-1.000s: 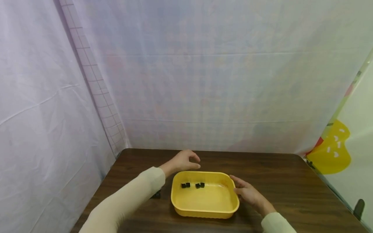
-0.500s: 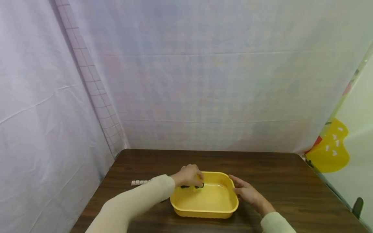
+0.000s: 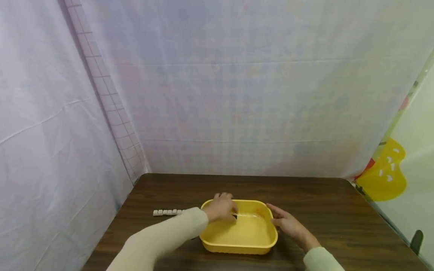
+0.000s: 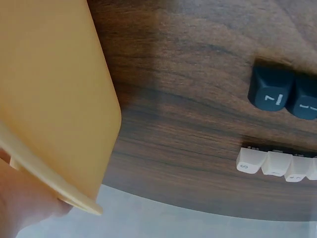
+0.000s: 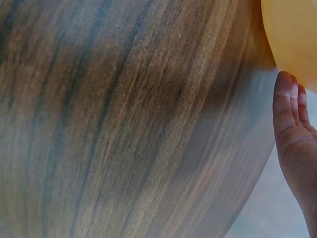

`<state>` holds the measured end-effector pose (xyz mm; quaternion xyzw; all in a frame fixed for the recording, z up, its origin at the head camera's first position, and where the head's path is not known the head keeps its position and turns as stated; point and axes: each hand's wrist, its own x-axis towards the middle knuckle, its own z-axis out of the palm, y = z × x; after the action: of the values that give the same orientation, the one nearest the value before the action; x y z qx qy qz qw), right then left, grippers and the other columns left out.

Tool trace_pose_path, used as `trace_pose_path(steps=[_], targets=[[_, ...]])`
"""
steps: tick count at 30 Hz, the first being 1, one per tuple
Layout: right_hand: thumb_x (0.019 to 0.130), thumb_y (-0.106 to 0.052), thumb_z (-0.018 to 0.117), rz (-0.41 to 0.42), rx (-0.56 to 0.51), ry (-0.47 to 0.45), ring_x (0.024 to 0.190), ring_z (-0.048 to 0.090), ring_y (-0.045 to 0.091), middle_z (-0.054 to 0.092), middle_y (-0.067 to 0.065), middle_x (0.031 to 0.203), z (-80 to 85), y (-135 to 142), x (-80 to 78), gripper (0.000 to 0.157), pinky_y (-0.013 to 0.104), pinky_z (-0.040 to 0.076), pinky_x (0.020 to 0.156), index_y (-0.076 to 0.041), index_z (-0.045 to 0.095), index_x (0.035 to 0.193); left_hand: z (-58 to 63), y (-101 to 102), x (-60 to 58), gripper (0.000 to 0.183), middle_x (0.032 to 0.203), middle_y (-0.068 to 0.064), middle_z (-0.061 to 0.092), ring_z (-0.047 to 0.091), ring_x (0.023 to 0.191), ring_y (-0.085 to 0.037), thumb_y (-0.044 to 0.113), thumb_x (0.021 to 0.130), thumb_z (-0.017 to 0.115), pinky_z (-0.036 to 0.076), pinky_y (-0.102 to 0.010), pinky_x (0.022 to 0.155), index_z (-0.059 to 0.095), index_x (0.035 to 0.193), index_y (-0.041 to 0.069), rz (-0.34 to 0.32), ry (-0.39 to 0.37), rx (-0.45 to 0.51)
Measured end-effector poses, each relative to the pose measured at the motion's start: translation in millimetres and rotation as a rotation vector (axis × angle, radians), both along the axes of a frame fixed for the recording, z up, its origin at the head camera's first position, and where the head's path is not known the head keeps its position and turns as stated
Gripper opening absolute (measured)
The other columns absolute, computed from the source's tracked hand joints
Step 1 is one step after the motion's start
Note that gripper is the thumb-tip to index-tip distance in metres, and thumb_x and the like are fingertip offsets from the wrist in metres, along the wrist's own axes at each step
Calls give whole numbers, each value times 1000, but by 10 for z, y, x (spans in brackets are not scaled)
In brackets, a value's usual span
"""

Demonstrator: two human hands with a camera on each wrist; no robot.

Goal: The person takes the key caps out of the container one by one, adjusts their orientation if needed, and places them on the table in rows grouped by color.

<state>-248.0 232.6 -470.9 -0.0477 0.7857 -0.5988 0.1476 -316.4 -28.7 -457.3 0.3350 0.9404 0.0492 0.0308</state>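
Note:
A yellow plastic tray (image 3: 244,237) sits on the table. My left hand (image 3: 221,207) reaches over its left side, fingers bent down inside. A black keycap (image 3: 235,216) shows between its thumb and fingertips, which pinch it; the other black keycaps in the tray are hidden behind this hand. In the left wrist view, part of the left hand (image 4: 29,198) shows beyond the tray's rim (image 4: 54,181). My right hand (image 3: 288,225) rests against the tray's right side, thumb at the rim. Its fingers (image 5: 283,99) lie straight along the outer wall in the right wrist view.
A row of white keycaps (image 3: 165,212) lies on the dark wooden table (image 3: 305,188) left of the tray, partly behind the left sleeve. Black keycaps (image 4: 271,89) lie near that row in the left wrist view. Pale curtains (image 3: 237,94) hang behind the table.
My left hand has come down from above the tray's back rim into the tray, over the black keycaps. The white row has come into view. The right hand stays at the tray's side.

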Motion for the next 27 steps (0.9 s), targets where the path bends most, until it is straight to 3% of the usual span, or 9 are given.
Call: trace_pose_path(steps=[9,20,27], targets=[[98,-5,51,-15,9,-3,117,55,38,35,40,145,-5,-1,-2,62,46,52,85,2,25,154,-53,21,18,15,124,0,57,45,128,-23,42,84,79,29,-53,109,77,95,32,-2,93,-26],[98,-4,51,-22,8,7,120,52,41,31,41,145,-14,-11,2,62,47,52,86,2,26,154,11,-22,3,18,139,-8,53,41,134,-27,36,89,74,29,-53,110,78,105,29,2,8,58],[97,-4,52,-30,12,8,121,51,42,31,41,146,-33,-12,-10,62,51,51,88,1,27,154,124,-62,-24,19,136,-8,55,45,129,-27,30,90,74,36,-47,106,78,106,19,-17,35,170]])
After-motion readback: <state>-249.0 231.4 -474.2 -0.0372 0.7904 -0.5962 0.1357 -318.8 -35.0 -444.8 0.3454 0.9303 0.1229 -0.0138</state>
